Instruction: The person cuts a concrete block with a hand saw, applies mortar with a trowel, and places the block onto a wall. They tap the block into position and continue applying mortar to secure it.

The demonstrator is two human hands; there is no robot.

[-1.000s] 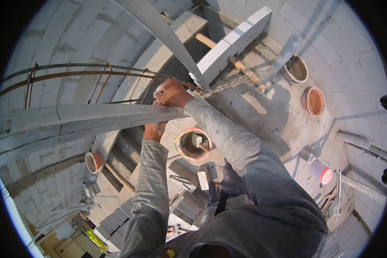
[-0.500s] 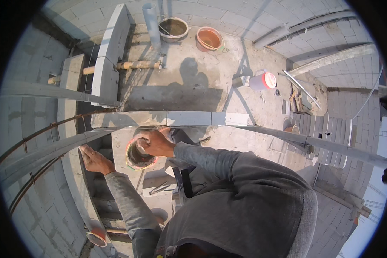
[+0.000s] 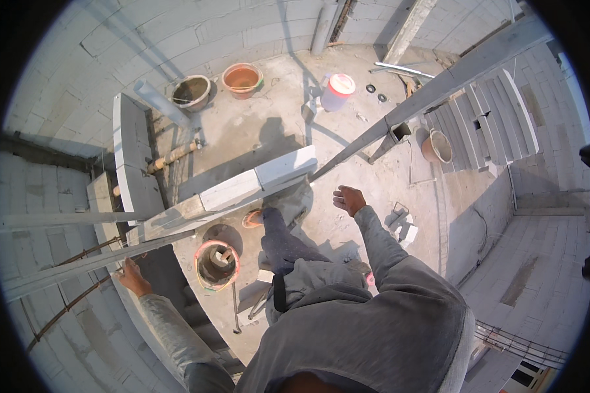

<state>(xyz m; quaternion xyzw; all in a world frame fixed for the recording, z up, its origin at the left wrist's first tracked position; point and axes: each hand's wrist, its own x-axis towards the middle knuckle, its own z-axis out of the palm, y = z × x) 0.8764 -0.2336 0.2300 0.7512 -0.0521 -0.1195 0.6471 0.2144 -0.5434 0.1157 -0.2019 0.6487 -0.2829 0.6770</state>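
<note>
Looks like 2 white blocks (image 3: pixel 230 190) are already set, beyond the bucket (image 3: pixel 198 263); can't tell what remains. Right hand (image 3: pixel 350 200), right of it: grip spread, empty. Left hand (image 3: pixel 135 280), left of it: can't tell.

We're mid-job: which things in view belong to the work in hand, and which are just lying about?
Apparently in the work:
- rebar and long grey bar, nearest the left hand
- block row, between the hands; right hand open, empty
- possibly the red-rimmed bucket

Seemingly just about:
- orange bucket
- red-lidded jug
- stacked blocks
</note>
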